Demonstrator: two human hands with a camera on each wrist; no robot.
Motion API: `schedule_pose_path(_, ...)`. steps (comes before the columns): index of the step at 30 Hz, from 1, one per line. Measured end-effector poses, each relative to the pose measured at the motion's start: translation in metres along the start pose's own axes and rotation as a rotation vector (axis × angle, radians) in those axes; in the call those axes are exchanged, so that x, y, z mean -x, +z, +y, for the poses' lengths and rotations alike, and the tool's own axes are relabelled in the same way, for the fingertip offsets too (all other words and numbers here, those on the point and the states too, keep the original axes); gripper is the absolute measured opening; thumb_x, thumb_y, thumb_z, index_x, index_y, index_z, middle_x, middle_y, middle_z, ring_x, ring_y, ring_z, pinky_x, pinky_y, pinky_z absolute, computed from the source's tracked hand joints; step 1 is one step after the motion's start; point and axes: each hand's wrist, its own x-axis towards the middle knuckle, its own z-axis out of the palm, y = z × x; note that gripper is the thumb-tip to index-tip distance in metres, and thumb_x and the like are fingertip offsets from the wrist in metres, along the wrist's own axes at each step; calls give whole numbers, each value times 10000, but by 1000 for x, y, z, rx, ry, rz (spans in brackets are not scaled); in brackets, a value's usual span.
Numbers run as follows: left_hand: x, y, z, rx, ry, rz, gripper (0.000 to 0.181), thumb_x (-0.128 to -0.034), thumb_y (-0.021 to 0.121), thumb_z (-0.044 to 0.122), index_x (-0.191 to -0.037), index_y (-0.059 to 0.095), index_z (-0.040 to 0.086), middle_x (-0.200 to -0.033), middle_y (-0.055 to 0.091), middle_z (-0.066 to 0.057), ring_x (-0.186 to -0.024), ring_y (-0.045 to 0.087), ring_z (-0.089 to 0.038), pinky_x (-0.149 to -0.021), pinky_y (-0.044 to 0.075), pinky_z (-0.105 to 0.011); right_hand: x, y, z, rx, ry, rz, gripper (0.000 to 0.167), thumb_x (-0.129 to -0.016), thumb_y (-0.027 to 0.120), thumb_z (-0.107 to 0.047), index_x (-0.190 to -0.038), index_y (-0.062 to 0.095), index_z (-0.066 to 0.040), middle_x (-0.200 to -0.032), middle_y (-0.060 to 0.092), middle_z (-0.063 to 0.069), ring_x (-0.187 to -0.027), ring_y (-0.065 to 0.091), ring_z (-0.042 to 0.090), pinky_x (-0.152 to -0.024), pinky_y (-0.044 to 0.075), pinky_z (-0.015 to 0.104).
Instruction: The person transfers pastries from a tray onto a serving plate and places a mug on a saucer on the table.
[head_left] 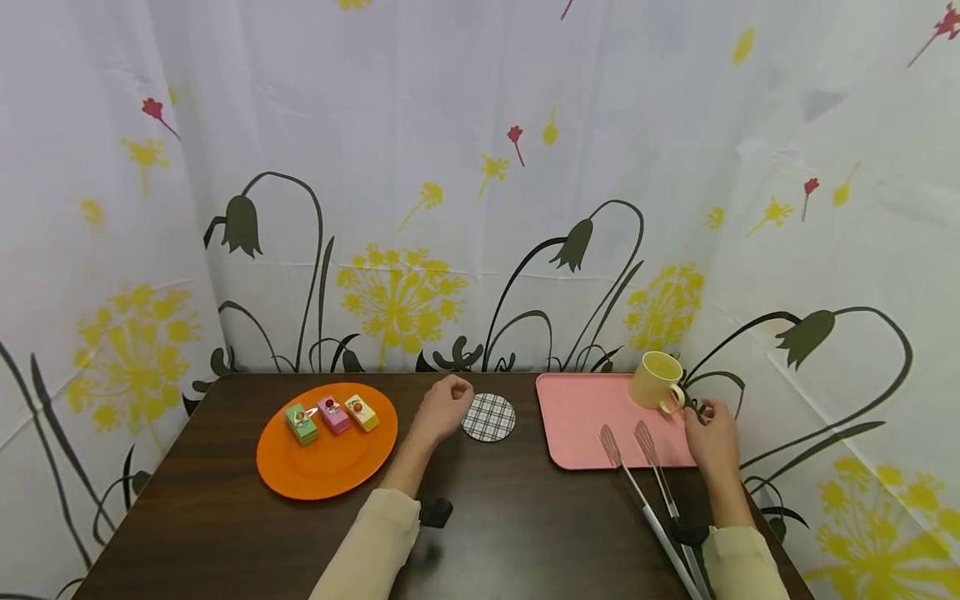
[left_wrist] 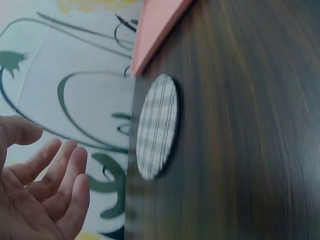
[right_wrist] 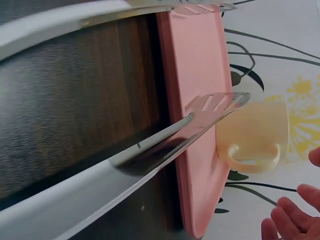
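Observation:
Hovering left of a round checked coaster (head_left: 489,417), my left hand (head_left: 447,406) holds nothing; its fingers are loosely bent, apart from the coaster in the left wrist view. At the right, my right hand (head_left: 711,433) is beside the handle of a yellow mug (head_left: 655,379). In the right wrist view its loosely bent fingers (right_wrist: 290,216) are apart from the mug (right_wrist: 265,132) and hold nothing. The mug stands upright on the pink tray (head_left: 577,412). Metal tongs (head_left: 651,512) with slotted ends lie with those ends over the tray's front edge.
An orange plate (head_left: 322,479) at the left carries a green (head_left: 302,425), a pink (head_left: 333,415) and a yellow cake piece (head_left: 362,412). A flower-printed curtain (head_left: 420,167) hangs behind and beside the dark wooden table (head_left: 517,525).

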Motion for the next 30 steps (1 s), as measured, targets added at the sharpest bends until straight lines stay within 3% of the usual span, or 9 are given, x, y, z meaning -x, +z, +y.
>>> schedule_pose_path(8, -14, 41, 31, 37, 65, -60, 287, -1063, 582, 276, -1250, 725, 112, -1301, 733, -122, -1235, 674, -336, -1052, 530, -576, -20, 3, 6, 35, -3, -63, 663, -1070, 530, -255, -1540, 364, 182, -1532, 424, 446, -1449, 405, 601, -1211, 341, 708)
schedule_pose_path(12, -18, 54, 44, 66, 96, -98, 298, -1066, 579, 286, -1254, 724, 106, -1320, 726, -138, -1260, 667, -345, -1076, 524, -575, -24, 10, 12, 43, 25, -88, 671, -1072, 504, -293, -1551, 360, 154, -1532, 440, 420, -1456, 409, 587, -1202, 338, 727)
schedule_pose_path(17, -21, 65, 52, 87, 106, -108, 297, -1068, 570, 267, -1240, 719, 77, -1322, 724, -153, -1284, 661, -362, -1090, 524, -563, -26, 24, 16, 61, 39, -190, 686, -1087, 457, -342, -1597, 326, 98, -1584, 401, 400, -1491, 375, 578, -1202, 321, 741)
schedule_pose_path(21, -25, 78, 53, 95, 116, -152, 327, -1076, 550, 276, -1272, 705, 64, -1340, 710, -172, -1275, 659, -376, -1056, 539, -559, -25, 28, 16, 69, 48, -231, 691, -1090, 454, -346, -1600, 324, 103, -1577, 412, 401, -1481, 386, 578, -1206, 335, 721)
schedule_pose_path(26, -28, 91, 63, 126, 117, -219, 345, -1079, 532, 277, -1310, 679, 68, -1380, 677, -188, -1275, 649, -382, -1026, 547, -563, -26, 28, 16, 46, 48, -205, 667, -1101, 453, -335, -1578, 338, 117, -1540, 440, 401, -1453, 413, 577, -1193, 352, 712)
schedule_pose_path(30, -30, 97, 75, 138, 119, -240, 349, -1084, 525, 278, -1317, 677, 66, -1382, 677, -187, -1285, 648, -386, -1047, 541, -573, -29, 26, 17, -24, 50, -32, 577, -1079, 477, -270, -1526, 438, 94, -1443, 521, 355, -1360, 502, 530, -1133, 402, 693)
